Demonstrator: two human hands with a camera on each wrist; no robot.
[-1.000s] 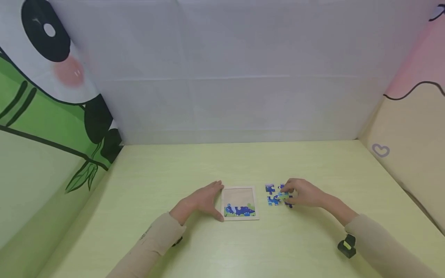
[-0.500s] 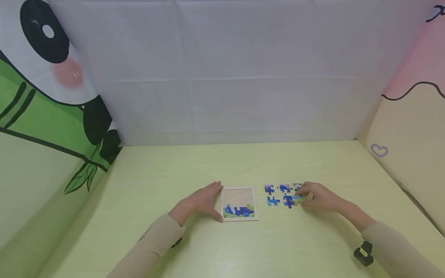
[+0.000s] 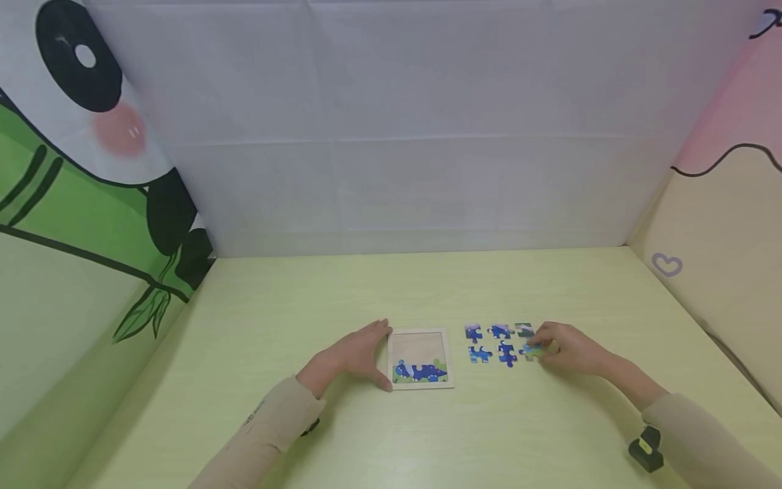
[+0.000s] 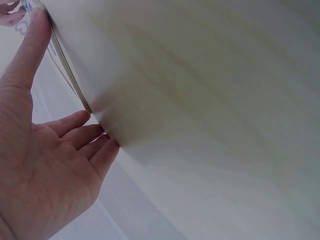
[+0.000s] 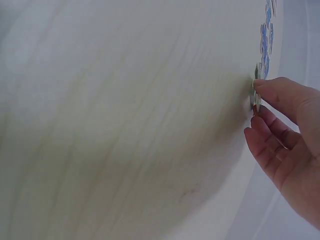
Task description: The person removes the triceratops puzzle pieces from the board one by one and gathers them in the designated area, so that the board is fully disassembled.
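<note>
A square wooden puzzle frame lies on the table, its lower part filled with blue and green dinosaur pieces. My left hand rests along the frame's left side, thumb at the near corner and fingertips at the far one. In the left wrist view those fingers look fairly straight. To the right, my right hand pinches a green and blue jigsaw piece at the table surface. Thumb and fingertips hold its edge in the right wrist view, where my right hand partly hides it.
Several loose jigsaw pieces lie in two rows between the frame and my right hand, among them a blue one and a purple-blue one. A pale cloth wall stands behind the table, with printed side walls.
My right hand has carried the green and blue piece rightward from over the other pieces to the right end of the near row. The left hand and the frame stay put.
</note>
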